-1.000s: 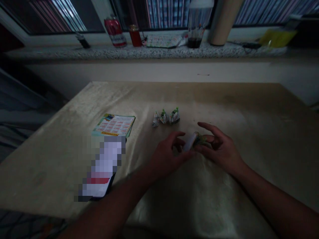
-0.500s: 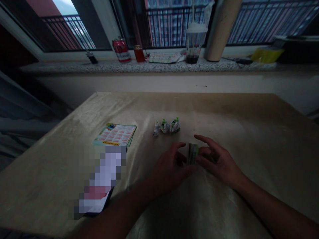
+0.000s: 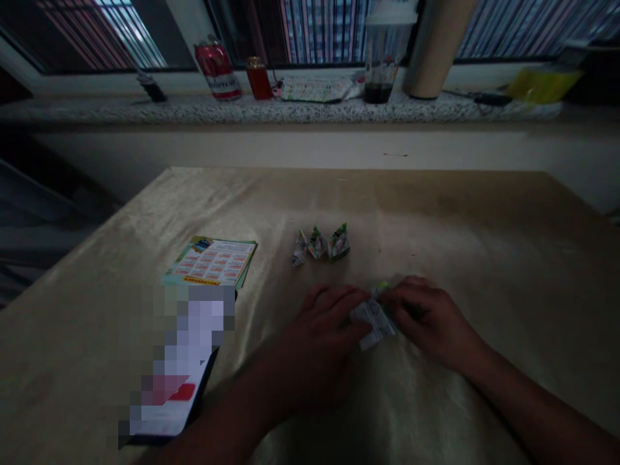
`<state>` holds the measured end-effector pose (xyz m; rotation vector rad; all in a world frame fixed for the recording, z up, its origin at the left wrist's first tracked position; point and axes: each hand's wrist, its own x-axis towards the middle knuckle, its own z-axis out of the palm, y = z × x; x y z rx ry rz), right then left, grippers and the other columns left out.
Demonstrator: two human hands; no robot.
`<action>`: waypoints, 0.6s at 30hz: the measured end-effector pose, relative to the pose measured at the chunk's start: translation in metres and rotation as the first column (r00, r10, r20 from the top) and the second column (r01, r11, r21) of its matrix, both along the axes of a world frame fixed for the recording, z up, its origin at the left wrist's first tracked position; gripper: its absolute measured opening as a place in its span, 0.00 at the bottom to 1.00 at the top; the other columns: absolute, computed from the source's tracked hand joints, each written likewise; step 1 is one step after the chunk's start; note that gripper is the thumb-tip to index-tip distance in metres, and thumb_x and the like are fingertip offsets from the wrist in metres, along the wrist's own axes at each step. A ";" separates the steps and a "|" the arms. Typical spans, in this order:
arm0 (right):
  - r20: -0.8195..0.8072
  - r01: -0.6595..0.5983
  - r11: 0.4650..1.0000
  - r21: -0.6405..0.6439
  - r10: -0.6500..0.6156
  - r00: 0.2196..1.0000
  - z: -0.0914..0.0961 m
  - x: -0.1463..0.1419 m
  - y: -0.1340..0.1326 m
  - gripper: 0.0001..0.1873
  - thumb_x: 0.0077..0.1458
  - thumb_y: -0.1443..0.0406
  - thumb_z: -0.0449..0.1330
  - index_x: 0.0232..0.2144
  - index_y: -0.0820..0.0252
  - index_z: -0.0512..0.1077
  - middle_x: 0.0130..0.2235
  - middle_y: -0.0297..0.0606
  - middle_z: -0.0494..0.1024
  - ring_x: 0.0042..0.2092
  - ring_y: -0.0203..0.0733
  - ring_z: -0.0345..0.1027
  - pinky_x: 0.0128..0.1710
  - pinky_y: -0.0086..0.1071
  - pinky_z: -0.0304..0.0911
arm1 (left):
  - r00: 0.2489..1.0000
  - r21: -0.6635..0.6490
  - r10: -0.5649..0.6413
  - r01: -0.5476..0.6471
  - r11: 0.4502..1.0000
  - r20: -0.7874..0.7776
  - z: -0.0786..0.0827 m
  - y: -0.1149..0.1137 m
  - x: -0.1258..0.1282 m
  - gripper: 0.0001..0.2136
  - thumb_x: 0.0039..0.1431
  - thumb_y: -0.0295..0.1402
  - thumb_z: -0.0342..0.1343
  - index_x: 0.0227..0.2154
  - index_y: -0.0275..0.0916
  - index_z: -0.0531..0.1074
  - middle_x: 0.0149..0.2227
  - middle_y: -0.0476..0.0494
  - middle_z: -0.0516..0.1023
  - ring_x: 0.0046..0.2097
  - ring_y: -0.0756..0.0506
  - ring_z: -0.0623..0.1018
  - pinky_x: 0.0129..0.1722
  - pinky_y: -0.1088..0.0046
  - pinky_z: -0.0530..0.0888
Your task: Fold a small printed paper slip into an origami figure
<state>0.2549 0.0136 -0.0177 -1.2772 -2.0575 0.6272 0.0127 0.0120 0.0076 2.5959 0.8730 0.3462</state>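
A small piece of printed paper (image 3: 374,318), whitish with a green corner, lies low over the table between my two hands. My left hand (image 3: 327,329) holds its left side, with the fingers over the upper edge and the thumb on the lower part. Pinched at the paper's upper right edge are the fingertips of my right hand (image 3: 426,316). Just beyond stand three small folded paper pieces (image 3: 317,244) in a row, white and green with pointed tips. Part of the paper is covered by my fingers.
Printed cards (image 3: 213,259) lie on the cloth-covered table (image 3: 436,213) at the left, above a phone (image 3: 194,361) with a blurred screen. On the granite sill (image 3: 169,111) stand a red can (image 3: 217,71), a red jar (image 3: 259,79), a plastic cup (image 3: 380,71) and a cardboard tube (image 3: 438,51).
The paper was upright and narrow between my hands; now it lies flatter and wider. My left fingers have come down over it, and my right fingers have closed. The view has tilted down.
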 end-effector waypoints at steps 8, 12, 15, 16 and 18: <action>0.265 -0.031 0.999 0.018 0.025 0.964 -0.001 0.002 -0.007 0.15 0.56 0.67 0.65 0.47 0.51 0.77 0.57 0.44 0.72 0.60 0.56 0.63 0.57 0.55 0.58 | 0.999 -0.014 -0.040 0.040 0.999 -0.034 -0.007 0.006 -0.002 0.07 0.68 0.33 0.57 0.46 0.47 0.76 0.55 0.48 0.77 0.59 0.41 0.70 0.65 0.49 0.54; 0.305 -0.042 0.999 -0.035 0.051 0.951 0.002 0.006 -0.010 0.20 0.54 0.67 0.65 0.50 0.50 0.74 0.63 0.43 0.65 0.65 0.57 0.57 0.61 0.56 0.54 | 0.999 -0.061 -0.027 0.026 0.998 -0.025 -0.004 0.006 -0.002 0.07 0.68 0.33 0.56 0.45 0.47 0.77 0.54 0.48 0.77 0.57 0.41 0.71 0.63 0.51 0.56; 0.309 -0.043 0.998 -0.046 0.055 0.950 0.003 0.005 -0.012 0.22 0.53 0.68 0.64 0.51 0.50 0.73 0.65 0.43 0.63 0.67 0.57 0.55 0.62 0.56 0.53 | 1.000 -0.108 0.009 -0.008 0.994 0.008 -0.003 0.005 0.000 0.07 0.69 0.32 0.55 0.44 0.45 0.77 0.52 0.48 0.77 0.56 0.42 0.72 0.61 0.53 0.58; 0.310 -0.041 0.998 -0.046 0.053 0.949 0.003 0.005 -0.012 0.22 0.53 0.68 0.64 0.51 0.50 0.72 0.65 0.43 0.63 0.67 0.57 0.55 0.63 0.56 0.54 | 0.999 -0.128 0.036 -0.033 0.991 0.022 -0.003 0.006 0.002 0.07 0.69 0.32 0.54 0.44 0.45 0.77 0.51 0.47 0.77 0.55 0.42 0.72 0.60 0.54 0.59; 0.313 -0.032 0.999 -0.042 0.043 0.949 0.003 0.004 -0.013 0.22 0.53 0.69 0.64 0.51 0.49 0.72 0.65 0.43 0.63 0.67 0.57 0.55 0.62 0.56 0.54 | 0.991 -0.163 0.119 -0.108 0.981 0.058 -0.007 0.006 0.006 0.06 0.68 0.31 0.55 0.43 0.43 0.77 0.48 0.45 0.77 0.53 0.42 0.72 0.58 0.55 0.62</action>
